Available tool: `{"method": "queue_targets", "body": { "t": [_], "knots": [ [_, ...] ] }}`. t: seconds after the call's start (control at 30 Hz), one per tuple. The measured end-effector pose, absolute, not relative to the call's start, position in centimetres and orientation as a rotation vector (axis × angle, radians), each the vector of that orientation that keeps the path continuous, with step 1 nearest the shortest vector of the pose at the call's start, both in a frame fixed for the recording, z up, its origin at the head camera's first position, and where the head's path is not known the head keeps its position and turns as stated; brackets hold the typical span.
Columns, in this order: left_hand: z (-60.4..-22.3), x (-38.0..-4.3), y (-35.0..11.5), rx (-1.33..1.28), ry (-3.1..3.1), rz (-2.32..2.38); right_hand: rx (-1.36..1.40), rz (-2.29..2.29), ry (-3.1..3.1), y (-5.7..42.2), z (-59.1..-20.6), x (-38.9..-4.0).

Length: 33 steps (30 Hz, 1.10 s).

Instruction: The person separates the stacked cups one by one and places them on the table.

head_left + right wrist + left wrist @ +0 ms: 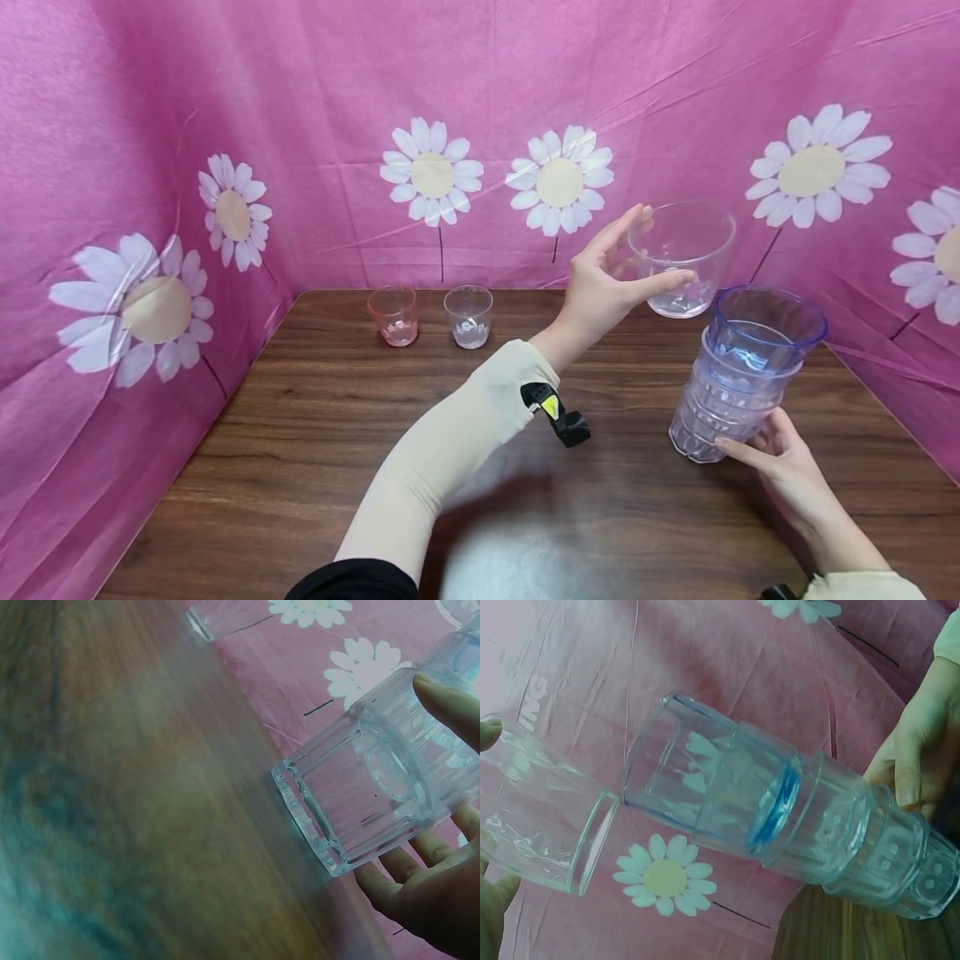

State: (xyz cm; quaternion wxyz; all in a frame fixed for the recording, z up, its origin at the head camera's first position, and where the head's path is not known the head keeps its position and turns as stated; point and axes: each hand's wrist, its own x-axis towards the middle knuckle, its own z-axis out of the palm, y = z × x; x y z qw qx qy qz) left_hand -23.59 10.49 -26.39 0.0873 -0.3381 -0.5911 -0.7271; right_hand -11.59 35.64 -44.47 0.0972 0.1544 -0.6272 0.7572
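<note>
My left hand [607, 275] grips a clear plastic cup [686, 250] between thumb and fingers, upright and raised at the back right. In the left wrist view the base of this clear cup [540, 810] is close to the rim of a blue-tinted cup [712, 772]. That blue-tinted cup [768, 321] is the top one of a stack of clear faceted cups [723, 408], which leans slightly to the right. Low on the stack, my right hand [787, 467] holds it with thumb and fingers around the side. The right wrist view shows the bottom faceted cup [360, 795] over the table.
A small pink-tinted cup [393, 317] and a small clear cup [469, 318] stand upright side by side at the back of the wooden table [300, 467]. Pink cloth [337, 75] with daisy prints hangs behind the table and along both sides.
</note>
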Motion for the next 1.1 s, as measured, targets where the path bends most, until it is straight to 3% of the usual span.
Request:
{"method": "queue_targets", "body": {
  "t": [1.1],
  "knots": [
    [-32.3, -26.2, 9.2, -0.737, -1.826, -2.125, 0.461, 2.227, -1.872, 35.6, -44.4, -11.4]
  ]
}}
